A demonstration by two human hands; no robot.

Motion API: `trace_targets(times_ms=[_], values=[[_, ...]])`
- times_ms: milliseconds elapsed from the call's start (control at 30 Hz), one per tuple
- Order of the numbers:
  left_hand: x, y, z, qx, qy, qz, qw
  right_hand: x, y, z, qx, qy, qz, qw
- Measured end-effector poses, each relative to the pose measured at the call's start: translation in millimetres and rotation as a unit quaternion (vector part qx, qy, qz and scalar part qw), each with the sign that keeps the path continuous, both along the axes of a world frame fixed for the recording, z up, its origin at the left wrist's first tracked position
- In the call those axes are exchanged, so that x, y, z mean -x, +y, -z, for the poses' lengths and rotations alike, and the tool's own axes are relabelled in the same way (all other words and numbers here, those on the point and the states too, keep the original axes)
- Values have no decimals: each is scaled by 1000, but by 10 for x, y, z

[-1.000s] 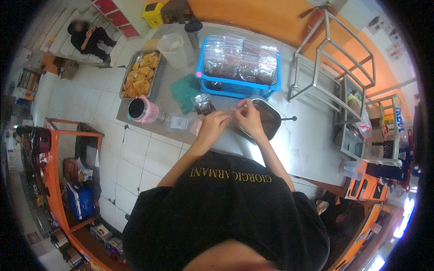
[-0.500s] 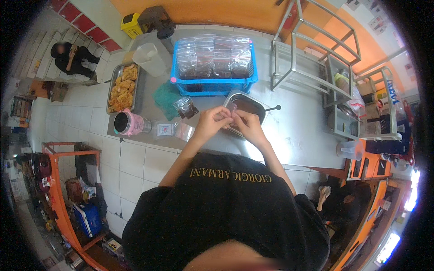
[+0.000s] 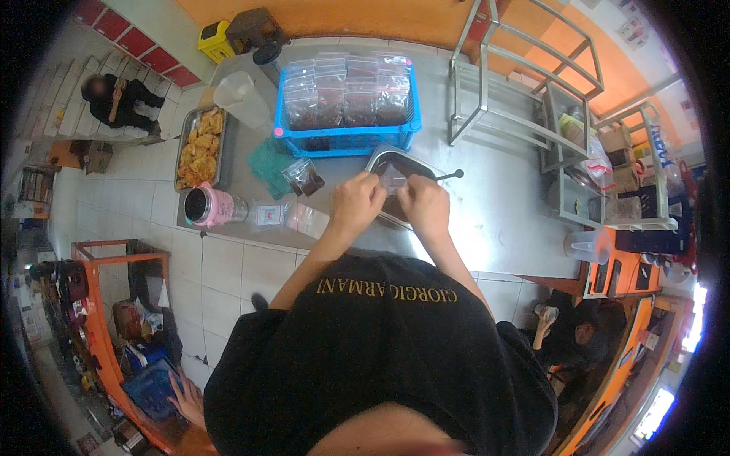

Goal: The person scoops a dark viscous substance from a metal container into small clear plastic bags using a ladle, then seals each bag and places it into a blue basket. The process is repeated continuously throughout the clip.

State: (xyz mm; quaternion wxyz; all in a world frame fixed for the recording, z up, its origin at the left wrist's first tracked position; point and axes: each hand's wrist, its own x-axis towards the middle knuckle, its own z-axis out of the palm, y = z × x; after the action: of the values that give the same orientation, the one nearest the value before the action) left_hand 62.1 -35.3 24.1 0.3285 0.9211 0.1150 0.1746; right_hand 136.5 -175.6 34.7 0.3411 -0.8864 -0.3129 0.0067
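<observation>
Over a metal tray (image 3: 380, 161) of dark filling, the left hand (image 3: 354, 205) and right hand (image 3: 423, 205) pinch a small clear bag (image 3: 393, 178) between them; sealing cleanly likely demands level edges, firm fingertip pressure.

- Left hand (image 3: 356, 204) and right hand (image 3: 423, 207) pinch a small clear bag (image 3: 393, 179) above a steel tray (image 3: 403, 169).
- Blue basket (image 3: 346, 138) holds filled bags beyond the tray.

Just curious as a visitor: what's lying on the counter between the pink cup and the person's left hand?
In the head view, between the pink cup and the left hand lie small clear plastic bags, flat on the steel counter.
</observation>
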Motion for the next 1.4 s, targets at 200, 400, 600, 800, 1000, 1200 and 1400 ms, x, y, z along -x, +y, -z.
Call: trace_targets(times_ms=[200,400,600,800,1000,1200,1400], values=[[24,-129,71,106,-41,-10,993,-206,-52,-102,-88,36,40,995],[-12,52,386,574,-27,-32,818,-232,-188,-129,-216,279,-17,936],[-2,182,252,343,-26,28,938,-177,-257,7,-190,133,-71,970],[-42,190,6,30,-29,194,980,-58,-273,77,-179,185,-76,963],[33,213,31,4,13,202,979,-79,-305,87,-156,125,-108,974],[73,219,188,-22,-30,182,983,-46,-216,69,-152,80,-131,976],[131,233,289,-23,-50,126,991,-478,-376,200,-12,-121,-43,992]])
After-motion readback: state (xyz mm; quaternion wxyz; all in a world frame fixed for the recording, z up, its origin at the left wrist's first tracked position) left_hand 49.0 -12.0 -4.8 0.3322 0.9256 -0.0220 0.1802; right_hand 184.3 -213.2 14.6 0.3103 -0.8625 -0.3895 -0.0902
